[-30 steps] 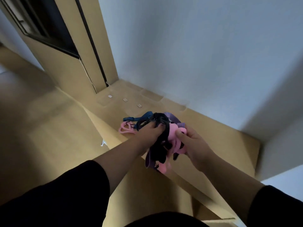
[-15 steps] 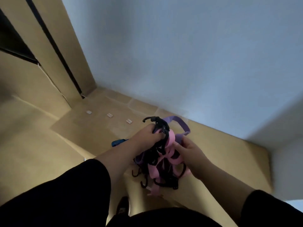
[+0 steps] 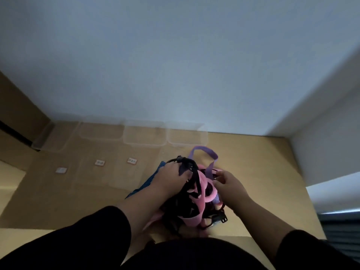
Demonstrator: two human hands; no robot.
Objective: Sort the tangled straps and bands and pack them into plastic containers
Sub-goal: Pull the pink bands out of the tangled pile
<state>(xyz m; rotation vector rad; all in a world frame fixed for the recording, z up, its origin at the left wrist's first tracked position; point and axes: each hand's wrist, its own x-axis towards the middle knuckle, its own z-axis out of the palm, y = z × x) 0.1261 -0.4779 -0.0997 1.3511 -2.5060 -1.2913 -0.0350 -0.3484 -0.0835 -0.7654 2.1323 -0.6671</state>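
Clear plastic containers [image 3: 120, 131] are sitting in a row along the tabletop's far edge, nothing visible inside; packing is not yet begun. Blue strap [image 3: 151, 181] is lying loose beside the left forearm. Left hand [image 3: 171, 179] is gripping black straps atop the tangled bundle [image 3: 194, 199] at the near edge; right hand [image 3: 227, 184] is pinching a purple band [image 3: 204, 154]. Sorting is barely started.

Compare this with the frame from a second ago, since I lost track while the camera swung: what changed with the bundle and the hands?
The tangled bundle of straps came toward the body, off the blue strap, which lies alone. Clear plastic containers along the wall entered view. Unchanged: left hand grips the black straps, right hand pinches the bundle's side.
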